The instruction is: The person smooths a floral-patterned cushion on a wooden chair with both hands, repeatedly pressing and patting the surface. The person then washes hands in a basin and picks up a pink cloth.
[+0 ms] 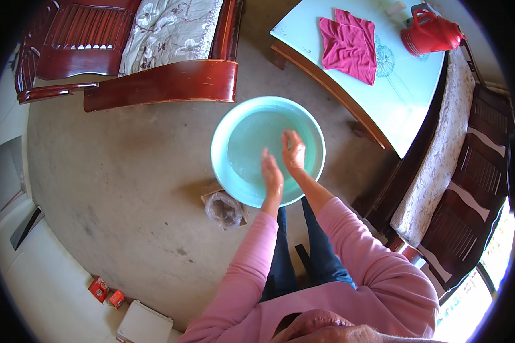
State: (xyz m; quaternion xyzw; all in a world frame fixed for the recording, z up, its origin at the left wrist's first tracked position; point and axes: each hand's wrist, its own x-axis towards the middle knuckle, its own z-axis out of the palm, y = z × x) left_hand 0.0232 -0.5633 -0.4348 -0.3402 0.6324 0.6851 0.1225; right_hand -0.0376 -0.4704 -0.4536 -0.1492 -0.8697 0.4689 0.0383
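Note:
A round turquoise plastic basin point(219, 150) stands before me with water point(249, 133) in it. Over its near right part I hold my left hand point(273, 173), wet and blurred, with nothing visible in it. Close beside it, slightly farther forward, is my right hand point(294, 150). Its fingers are loosely bent and apart, and they hold nothing that I can see. A gap separates the two palms. Whether the fingertips touch the water, I cannot tell. A crumpled pink cloth point(349, 47) lies on the glass-topped table point(390, 111) ahead to the right.
A box lined with a clear plastic bag point(225, 210) sits against the basin's near left side. The table also bears a red thermos jug point(433, 36). A red wooden bench point(163, 85) stands ahead left; a cushioned wooden sofa point(429, 158) runs along the right.

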